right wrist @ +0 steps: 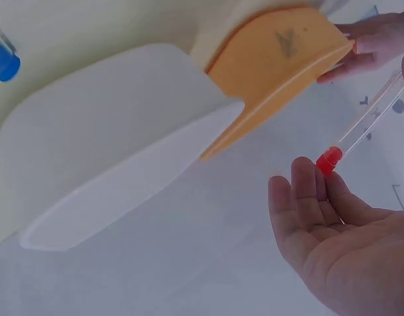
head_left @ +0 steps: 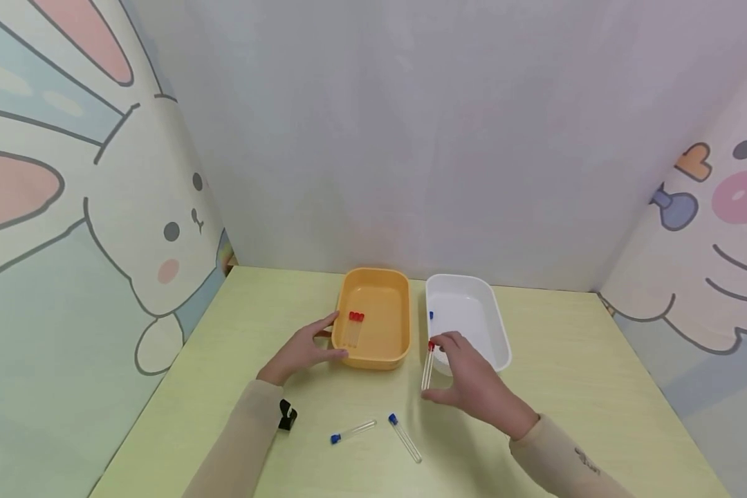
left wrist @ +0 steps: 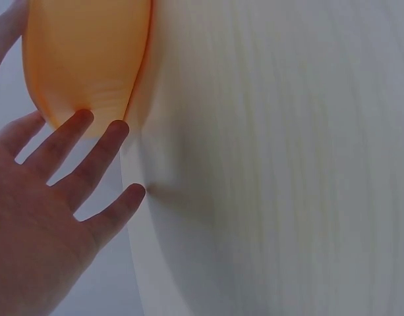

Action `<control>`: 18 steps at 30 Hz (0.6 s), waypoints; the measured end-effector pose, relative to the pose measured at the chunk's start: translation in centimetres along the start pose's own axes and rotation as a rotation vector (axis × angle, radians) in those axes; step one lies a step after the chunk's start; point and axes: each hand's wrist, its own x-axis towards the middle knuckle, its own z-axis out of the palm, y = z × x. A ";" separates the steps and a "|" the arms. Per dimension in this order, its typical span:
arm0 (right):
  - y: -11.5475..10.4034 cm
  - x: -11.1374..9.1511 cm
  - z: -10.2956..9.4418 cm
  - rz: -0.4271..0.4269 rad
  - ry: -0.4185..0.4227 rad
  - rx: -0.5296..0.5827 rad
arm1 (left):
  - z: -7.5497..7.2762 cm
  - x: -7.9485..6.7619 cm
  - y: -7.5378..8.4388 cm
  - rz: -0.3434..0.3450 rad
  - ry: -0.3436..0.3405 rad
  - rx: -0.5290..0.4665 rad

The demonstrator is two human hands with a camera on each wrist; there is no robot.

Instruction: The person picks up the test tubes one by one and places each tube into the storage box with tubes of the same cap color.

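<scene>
My right hand [head_left: 479,380] holds a clear test tube with a red cap [head_left: 428,366] between thumb and fingers, near the close left corner of the white tray [head_left: 501,325]. In the right wrist view, fingertips meet the red cap [right wrist: 329,160], with the thumb at the tube's other end. My left hand [head_left: 301,353] rests against the left side of the orange tray [head_left: 404,321]; the left wrist view has its fingers spread and nearly straight beside the tray wall [left wrist: 89,59]. Several red-capped tubes [head_left: 355,328] lie side by side in the orange tray.
On the near table lie two blue-capped test tubes, one pointing sideways [head_left: 355,431] and one slanted [head_left: 406,439]. A small blue cap [head_left: 431,315] shows inside the white tray's left wall. A pale curtain [head_left: 411,138] hangs behind the table.
</scene>
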 end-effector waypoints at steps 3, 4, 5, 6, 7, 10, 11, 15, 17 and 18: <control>0.3 1.5 -0.4 -0.020 0.004 0.007 | 0.0 0.1 0.0 -0.001 -0.003 0.002; 0.4 2.0 -0.6 -0.023 0.003 0.007 | 0.0 0.1 -0.1 0.000 -0.002 0.004; 0.5 2.5 -0.6 -0.024 0.003 0.008 | 0.0 0.1 -0.1 -0.005 -0.003 0.004; 0.6 3.0 -0.6 -0.027 0.005 0.009 | 0.0 0.1 -0.1 -0.006 -0.003 0.003; 0.7 3.5 -0.7 -0.028 0.006 0.009 | 0.0 0.1 -0.1 -0.006 -0.003 0.005; 0.9 4.9 -0.8 -0.034 0.012 0.013 | 0.0 0.0 -0.2 -0.006 -0.003 0.007; 0.9 5.3 -0.8 -0.038 0.014 0.015 | 0.0 0.0 -0.1 -0.006 -0.003 0.007; 0.8 6.9 -0.7 -0.038 -0.003 0.015 | 0.0 0.0 0.0 -0.004 -0.001 0.005; 0.8 7.6 -0.6 -0.041 -0.015 0.015 | -0.1 0.0 0.1 -0.006 0.001 0.001; 0.8 7.9 -0.5 -0.042 -0.022 0.018 | -0.1 0.0 0.1 -0.002 0.002 0.002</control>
